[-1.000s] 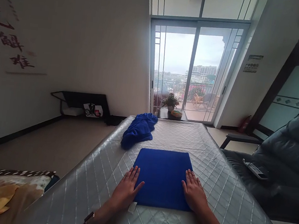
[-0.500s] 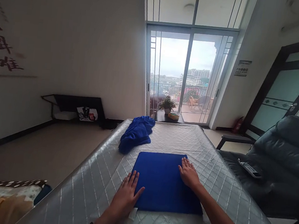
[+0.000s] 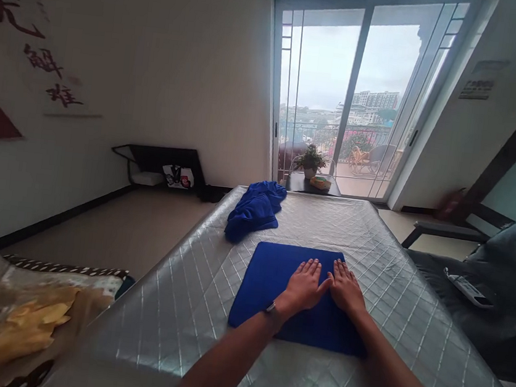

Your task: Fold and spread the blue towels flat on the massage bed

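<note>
A flat blue folded cloth (image 3: pixel 269 282) lies on the silver quilted table cover (image 3: pixel 190 297) in front of me. My left hand (image 3: pixel 305 287) rests flat on its middle right part, fingers stretched out and pointing away. Beside it, my right hand (image 3: pixel 346 288) lies flat near the cloth's far right corner, fingers also extended. The two thumbs meet or nearly meet. Neither hand grips anything. Farther off to the left sits a crumpled blue cloth (image 3: pixel 256 211), apart from both hands.
Beyond the table's far edge, a small dark table (image 3: pixel 294 182) carries a potted plant (image 3: pixel 310 162) and a tissue pack (image 3: pixel 321 182) before the sliding glass door. A dark armchair (image 3: pixel 450 302) holding a white remote-like device (image 3: pixel 468 288) stands at right. Bagged items (image 3: pixel 33 323) lie lower left.
My left hand has moved from the folded cloth's left edge across to its middle right, beside my right hand. The head view has shifted left and downward.
</note>
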`<state>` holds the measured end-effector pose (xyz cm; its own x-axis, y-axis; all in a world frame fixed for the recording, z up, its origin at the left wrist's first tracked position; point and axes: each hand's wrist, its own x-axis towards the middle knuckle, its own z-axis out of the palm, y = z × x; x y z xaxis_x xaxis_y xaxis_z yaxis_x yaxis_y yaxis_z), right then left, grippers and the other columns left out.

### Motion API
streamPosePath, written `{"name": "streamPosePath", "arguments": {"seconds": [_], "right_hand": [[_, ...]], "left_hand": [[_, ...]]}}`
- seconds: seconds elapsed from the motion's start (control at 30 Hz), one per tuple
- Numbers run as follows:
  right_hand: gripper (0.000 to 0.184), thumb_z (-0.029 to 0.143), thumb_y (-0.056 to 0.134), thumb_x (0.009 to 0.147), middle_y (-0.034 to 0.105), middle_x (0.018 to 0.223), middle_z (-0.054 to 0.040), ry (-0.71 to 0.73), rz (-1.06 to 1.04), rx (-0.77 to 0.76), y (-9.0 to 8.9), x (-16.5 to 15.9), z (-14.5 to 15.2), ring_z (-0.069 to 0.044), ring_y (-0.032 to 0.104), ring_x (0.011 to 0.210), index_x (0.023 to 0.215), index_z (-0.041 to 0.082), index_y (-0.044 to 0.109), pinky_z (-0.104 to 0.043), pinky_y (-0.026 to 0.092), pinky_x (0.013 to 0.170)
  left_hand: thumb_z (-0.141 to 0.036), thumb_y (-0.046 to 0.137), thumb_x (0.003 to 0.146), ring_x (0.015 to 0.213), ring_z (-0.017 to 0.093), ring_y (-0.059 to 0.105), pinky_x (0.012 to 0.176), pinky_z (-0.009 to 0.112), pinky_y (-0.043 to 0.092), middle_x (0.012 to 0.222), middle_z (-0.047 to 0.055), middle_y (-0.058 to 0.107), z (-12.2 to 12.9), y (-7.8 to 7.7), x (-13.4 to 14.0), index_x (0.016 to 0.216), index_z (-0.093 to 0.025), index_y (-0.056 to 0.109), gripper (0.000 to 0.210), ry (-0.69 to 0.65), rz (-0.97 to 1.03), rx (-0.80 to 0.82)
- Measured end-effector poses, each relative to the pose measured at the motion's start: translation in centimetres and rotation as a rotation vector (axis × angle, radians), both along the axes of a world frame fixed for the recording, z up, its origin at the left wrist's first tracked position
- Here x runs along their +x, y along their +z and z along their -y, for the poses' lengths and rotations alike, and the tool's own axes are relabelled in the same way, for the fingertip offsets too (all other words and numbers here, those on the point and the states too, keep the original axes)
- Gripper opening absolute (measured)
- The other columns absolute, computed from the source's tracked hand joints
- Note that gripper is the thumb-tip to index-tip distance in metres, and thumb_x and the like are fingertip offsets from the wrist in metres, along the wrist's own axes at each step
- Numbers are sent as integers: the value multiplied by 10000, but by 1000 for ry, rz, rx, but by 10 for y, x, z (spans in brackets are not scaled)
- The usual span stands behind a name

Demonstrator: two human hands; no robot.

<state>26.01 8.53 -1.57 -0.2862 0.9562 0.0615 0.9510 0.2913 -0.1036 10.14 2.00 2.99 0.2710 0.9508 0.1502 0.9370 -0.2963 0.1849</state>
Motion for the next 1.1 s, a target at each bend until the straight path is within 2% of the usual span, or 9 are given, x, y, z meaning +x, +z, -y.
{"name": "streamPosePath", "arguments": {"seconds": [0.1, 0.2, 0.3, 0.5, 0.6, 0.73, 0.9, 1.1], "right_hand": [[654, 363, 189, 1018, 182, 1666, -128, 16, 8, -8, -2, 2, -2, -223, 134, 1542, 1587, 44, 239, -406, 146, 1235], [654, 364, 180, 1020, 196, 1664, -120, -4, 8, -19, 2, 1, -1, -220, 145, 1540, 1586, 41, 240, -401, 139, 1236], [657, 377, 169, 1025, 193, 1666, -106, -31, -8, -43, 9, -2, 3, -207, 146, 1539, 1589, 45, 230, -387, 121, 1240], [662, 407, 155, 1035, 146, 1680, -79, -58, -46, -97, 16, -5, 7, -188, 103, 1545, 1599, 61, 190, -370, 84, 1244], [668, 411, 164, 1034, 136, 1681, -89, -56, -36, -127, 18, -5, 6, -196, 96, 1546, 1599, 56, 184, -386, 87, 1244], [656, 401, 184, 1031, 162, 1676, -103, -51, -21, -153, 26, -7, -6, -201, 107, 1545, 1598, 72, 211, -403, 91, 1242], [645, 385, 199, 1038, 196, 1670, -113, -49, -47, -122, 35, -12, -27, -191, 121, 1542, 1591, 55, 227, -353, 92, 1240], [644, 371, 192, 1030, 216, 1663, -114, -44, -19, -53, 16, -10, -34, -193, 150, 1537, 1586, 51, 245, -361, 116, 1241]], "left_hand": [[-513, 42, 1042, 1526, 210, 239, 1256, 387, 199, 1626, 129, 331, -20, -13, 23, 1538, -55, 355, 744, 9, 45, -1], [-548, 49, 1032, 1526, 215, 241, 1257, 403, 202, 1628, 125, 326, -22, -24, 17, 1547, -70, 347, 763, 64, 51, -20], [-608, 69, 1013, 1527, 226, 238, 1258, 426, 202, 1630, 121, 319, -16, -28, -17, 1560, -103, 335, 791, 138, 27, -39], [-651, 54, 992, 1540, 263, 189, 1258, 452, 160, 1656, 147, 230, -5, -35, -117, 1572, -56, 275, 860, 404, -61, -90], [-672, 41, 982, 1537, 281, 195, 1250, 451, 181, 1654, 172, 230, 0, -40, -144, 1567, -23, 265, 902, 441, -81, -68], [-697, 48, 970, 1531, 301, 214, 1244, 450, 195, 1646, 195, 241, 2, -45, -147, 1562, -9, 270, 934, 438, -91, -27], [-696, 59, 972, 1527, 299, 226, 1234, 456, 219, 1642, 190, 256, 0, -48, -144, 1559, -26, 289, 920, 436, -95, -8], [-667, 77, 988, 1530, 287, 217, 1235, 458, 226, 1646, 175, 240, 2, -43, -143, 1570, -51, 279, 871, 446, -76, -38]]}}
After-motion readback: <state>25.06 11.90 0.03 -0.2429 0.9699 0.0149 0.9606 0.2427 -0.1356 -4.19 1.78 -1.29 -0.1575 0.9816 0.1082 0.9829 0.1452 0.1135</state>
